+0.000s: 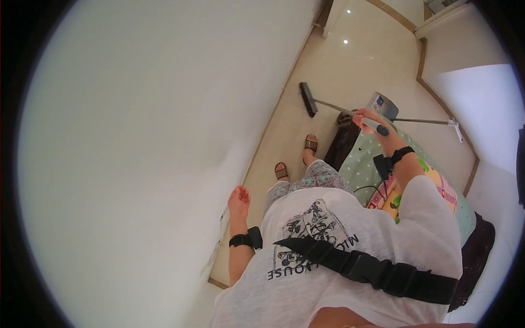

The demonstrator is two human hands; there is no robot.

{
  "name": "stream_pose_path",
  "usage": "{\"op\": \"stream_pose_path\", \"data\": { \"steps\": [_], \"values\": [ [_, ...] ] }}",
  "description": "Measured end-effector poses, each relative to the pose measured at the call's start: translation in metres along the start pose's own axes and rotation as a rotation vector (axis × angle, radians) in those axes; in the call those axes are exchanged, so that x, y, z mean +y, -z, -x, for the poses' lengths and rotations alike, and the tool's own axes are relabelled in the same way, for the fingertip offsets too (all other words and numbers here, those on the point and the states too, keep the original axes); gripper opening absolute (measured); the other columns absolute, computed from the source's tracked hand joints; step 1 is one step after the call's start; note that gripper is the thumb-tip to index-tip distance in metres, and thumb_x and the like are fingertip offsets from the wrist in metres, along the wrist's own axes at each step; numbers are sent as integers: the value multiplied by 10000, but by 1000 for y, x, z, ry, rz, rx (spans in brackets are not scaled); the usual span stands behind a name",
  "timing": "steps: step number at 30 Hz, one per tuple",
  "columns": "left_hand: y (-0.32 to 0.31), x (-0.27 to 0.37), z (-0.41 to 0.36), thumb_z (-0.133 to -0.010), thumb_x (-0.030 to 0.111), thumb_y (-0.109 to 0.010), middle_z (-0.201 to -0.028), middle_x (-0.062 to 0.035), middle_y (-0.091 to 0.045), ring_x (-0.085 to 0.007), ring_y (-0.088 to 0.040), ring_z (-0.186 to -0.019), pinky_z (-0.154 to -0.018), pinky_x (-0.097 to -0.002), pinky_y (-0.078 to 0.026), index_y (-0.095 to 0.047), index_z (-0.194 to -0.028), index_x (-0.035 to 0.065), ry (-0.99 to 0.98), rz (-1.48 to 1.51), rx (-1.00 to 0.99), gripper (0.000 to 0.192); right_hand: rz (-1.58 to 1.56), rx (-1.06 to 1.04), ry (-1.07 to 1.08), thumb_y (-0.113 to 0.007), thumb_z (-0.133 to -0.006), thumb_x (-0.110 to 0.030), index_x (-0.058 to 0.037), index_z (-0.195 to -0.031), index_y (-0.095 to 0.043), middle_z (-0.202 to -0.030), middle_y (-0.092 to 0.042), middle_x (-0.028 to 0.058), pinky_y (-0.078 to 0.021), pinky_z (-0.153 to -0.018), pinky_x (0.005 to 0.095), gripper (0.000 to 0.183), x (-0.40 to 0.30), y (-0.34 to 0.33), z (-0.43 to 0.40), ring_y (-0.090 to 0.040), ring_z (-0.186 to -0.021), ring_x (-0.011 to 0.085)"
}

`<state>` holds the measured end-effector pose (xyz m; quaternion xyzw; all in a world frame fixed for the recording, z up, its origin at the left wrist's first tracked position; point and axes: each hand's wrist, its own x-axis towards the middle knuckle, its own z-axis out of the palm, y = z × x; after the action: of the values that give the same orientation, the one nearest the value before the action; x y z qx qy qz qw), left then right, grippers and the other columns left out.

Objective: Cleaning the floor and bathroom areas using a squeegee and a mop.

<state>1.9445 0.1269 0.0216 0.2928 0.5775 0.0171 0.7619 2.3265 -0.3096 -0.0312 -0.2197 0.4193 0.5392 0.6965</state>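
My right hand (364, 119) grips the upper handle of a long broom (334, 106), near its pale grip with a dark blue end. Dark bristles run along the broom head (308, 99), which rests on the tiled floor beside the base of the white wall. Holding nothing, my left hand (239, 201) hangs near that wall with its fingers loosely bent. Beyond my right forearm is a grey dustpan (385, 106) with a sticker on it. Its thin metal handle (422, 121) reaches right to a white hooked end.
Along my right side stands a seat or bed with a green heart-patterned cover (352, 168) and a colourful checked cloth (441, 184). The white wall (143, 143) rises close on my left. Glossy tiled floor (361, 53) stretches ahead, edged by brown skirting (421, 61).
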Motion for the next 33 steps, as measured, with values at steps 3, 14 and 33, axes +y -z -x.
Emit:
{"op": "stream_pose_path", "data": {
  "steps": [3,14,33],
  "values": [
    [-13,8,-2,-849,186,-492,-823,-14,-572,-131,-538,-725,-642,-275,-447,-526,-987,76,-46,-23,-40,180,100,143,136,-361,-838,-148,-37,-645,-337,-496,-389,7,-415,-329,179,224,-16,6,10,-430,-357,91],
    [10,26,-37,-827,178,-515,-858,-27,-550,-148,-519,-763,-632,-274,-435,-528,-982,66,54,0,56,192,361,212,149,-440,-856,-243,-17,-678,-418,-520,-440,40,-339,-306,211,289,119,43,35,-429,-383,112],
    [-99,32,-46,-823,179,-518,-838,-22,-565,-142,-531,-740,-640,-272,-435,-545,-933,74,15,-91,-23,155,1340,314,632,-452,-772,-155,-24,-883,-555,-615,-588,77,-430,-427,302,200,-35,109,43,-555,-487,173]
  ]
}}
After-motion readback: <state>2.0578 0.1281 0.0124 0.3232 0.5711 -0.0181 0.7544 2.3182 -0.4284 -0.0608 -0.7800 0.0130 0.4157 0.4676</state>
